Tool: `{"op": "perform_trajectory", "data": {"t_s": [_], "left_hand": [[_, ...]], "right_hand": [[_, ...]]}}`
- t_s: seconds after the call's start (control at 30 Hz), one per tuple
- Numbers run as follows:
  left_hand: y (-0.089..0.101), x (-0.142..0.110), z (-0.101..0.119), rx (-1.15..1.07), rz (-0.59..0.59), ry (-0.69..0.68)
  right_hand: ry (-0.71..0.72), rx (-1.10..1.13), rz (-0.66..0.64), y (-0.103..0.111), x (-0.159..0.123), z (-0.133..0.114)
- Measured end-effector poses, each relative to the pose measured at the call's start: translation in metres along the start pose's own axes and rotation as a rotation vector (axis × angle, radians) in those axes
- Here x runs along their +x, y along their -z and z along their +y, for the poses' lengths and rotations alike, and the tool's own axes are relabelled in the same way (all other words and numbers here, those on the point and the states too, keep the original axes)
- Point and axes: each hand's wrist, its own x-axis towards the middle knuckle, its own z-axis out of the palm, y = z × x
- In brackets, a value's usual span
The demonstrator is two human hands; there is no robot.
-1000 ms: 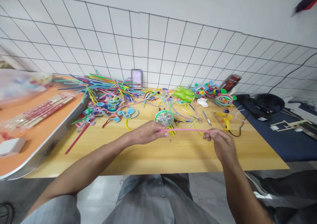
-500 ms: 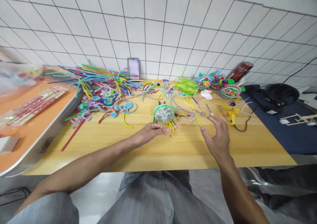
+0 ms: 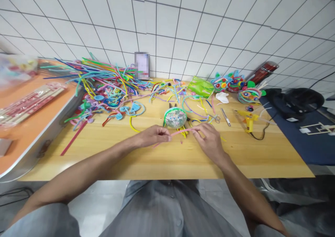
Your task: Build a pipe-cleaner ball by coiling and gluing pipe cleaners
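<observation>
A pink pipe cleaner [image 3: 181, 131] is stretched between my two hands, low over the wooden table [image 3: 167, 163]. My left hand [image 3: 155, 136] pinches it near one end, with a short tail sticking out below the fingers. The other end is between the closed fingers of my right hand [image 3: 208, 139]. Just beyond them sits a clear round ball [image 3: 176, 118] with colourful bits inside and a green pipe cleaner [image 3: 165, 114] around its rim. Yellow pipe cleaners [image 3: 182, 131] show beneath the ball.
Left lies a heap of pipe cleaners [image 3: 104, 77]. A phone [image 3: 142, 65] leans on the wall. At right are a yellow glue gun [image 3: 248, 120], a craft knife [image 3: 225, 117], scissors [image 3: 216, 118], a green packet [image 3: 200, 87] and decorated balls [image 3: 250, 94]. An orange case [image 3: 49, 113] stands left.
My right hand has moved left and closed on the far end of the pink pipe cleaner. My left hand still holds its end. The view has shifted slightly.
</observation>
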Motion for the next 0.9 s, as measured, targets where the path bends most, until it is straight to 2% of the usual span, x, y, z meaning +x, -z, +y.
{"op": "perform_trajectory", "data": {"t_s": [0.13,0.3,0.53,0.9], "left_hand": [[0.027,0.001,-0.011,0.132,0.223,-0.112],[0.033,0.018,-0.022,0.232,0.411,-0.213],[0.027,0.028,-0.029,0.258,0.477,-0.288],[0.028,0.034,-0.039,0.271,0.513,-0.339]], "right_hand": [[-0.096,0.024,0.114,-0.001,0.010,0.002],[-0.124,0.056,0.158,-0.012,0.013,0.003],[-0.175,0.118,0.098,-0.016,0.003,0.004],[-0.120,0.168,0.058,-0.029,-0.004,0.007]]}}
